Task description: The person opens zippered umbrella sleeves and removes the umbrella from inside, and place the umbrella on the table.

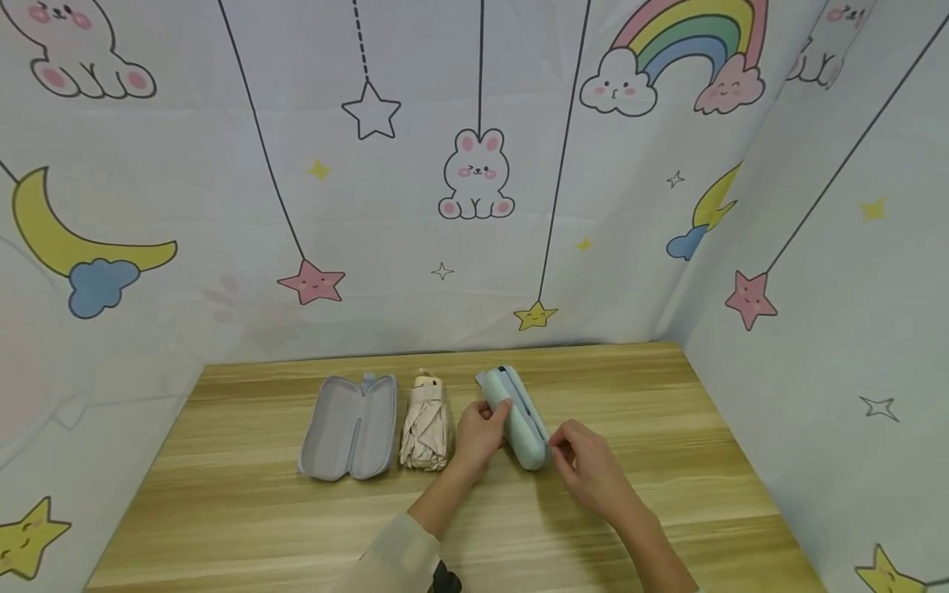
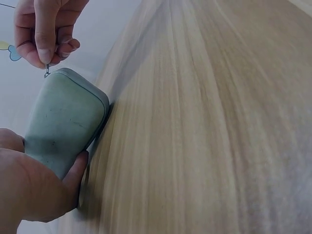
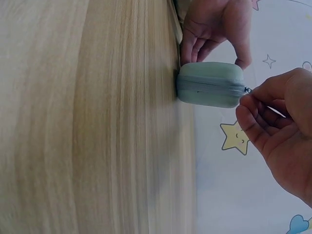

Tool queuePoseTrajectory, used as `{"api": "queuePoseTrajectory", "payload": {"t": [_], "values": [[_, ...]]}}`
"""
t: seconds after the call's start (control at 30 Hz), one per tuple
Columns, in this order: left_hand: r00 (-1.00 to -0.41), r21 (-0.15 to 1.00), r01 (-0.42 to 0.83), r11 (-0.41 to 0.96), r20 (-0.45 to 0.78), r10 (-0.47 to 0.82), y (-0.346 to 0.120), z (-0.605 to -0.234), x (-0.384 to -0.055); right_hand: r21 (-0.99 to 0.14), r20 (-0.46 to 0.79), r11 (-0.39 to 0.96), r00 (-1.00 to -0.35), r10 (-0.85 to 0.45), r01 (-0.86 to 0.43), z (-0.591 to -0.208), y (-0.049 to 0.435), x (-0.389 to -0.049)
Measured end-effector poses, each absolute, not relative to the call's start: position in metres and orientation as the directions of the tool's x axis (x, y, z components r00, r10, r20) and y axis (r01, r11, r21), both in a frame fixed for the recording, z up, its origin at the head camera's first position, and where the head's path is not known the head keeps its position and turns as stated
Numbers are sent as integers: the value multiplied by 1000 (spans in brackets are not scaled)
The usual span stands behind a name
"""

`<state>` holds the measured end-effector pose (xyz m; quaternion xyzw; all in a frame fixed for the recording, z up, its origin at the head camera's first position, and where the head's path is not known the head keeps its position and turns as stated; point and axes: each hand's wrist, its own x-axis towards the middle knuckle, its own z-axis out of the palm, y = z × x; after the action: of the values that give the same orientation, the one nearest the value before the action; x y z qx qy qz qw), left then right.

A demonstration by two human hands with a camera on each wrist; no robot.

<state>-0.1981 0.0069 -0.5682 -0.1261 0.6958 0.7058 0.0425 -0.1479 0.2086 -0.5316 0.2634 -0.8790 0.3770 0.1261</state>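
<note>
A pale green zip case (image 1: 522,428) lies slanted on the table, its zipper running lengthwise along the top. My left hand (image 1: 478,432) grips it from the left side, thumb on top, with some fingers hidden behind it. At the end nearest me, my right hand (image 1: 589,469) pinches the small metal zipper pull (image 3: 248,90) between thumb and forefinger. In the right wrist view the zipper band (image 3: 209,83) looks closed at this end of the case. The left wrist view shows the rounded end of the case beneath the right hand (image 2: 46,29).
Left of the hands lies a folded beige umbrella (image 1: 426,428). Beyond it, a grey hard case (image 1: 334,432) lies spread open. The wooden table (image 1: 630,387) meets a printed cloth backdrop (image 1: 400,231) at the back. A small black object (image 1: 446,578) shows by the left sleeve.
</note>
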Motion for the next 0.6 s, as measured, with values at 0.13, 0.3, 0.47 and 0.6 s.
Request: {"api": "queuePoseTrajectory", "payload": {"t": [0.13, 0.3, 0.47, 0.6], "values": [[-962, 968, -247, -39, -250, -111, 7, -567, -198, -608, 408, 577, -838, -362, -545, -533, 210, -148], [-963, 969, -243, -47, -247, -108, 7, -567, -198, -629, 400, 568, -847, -349, -531, -536, 211, -148], [-967, 972, -231, -51, -235, -97, 5, -568, -199, -651, 398, 546, -849, -347, -528, -538, 213, -147], [-969, 973, -227, -48, -231, -88, 4, -569, -200, -664, 369, 554, -864, -342, -503, -540, 214, -147]]}}
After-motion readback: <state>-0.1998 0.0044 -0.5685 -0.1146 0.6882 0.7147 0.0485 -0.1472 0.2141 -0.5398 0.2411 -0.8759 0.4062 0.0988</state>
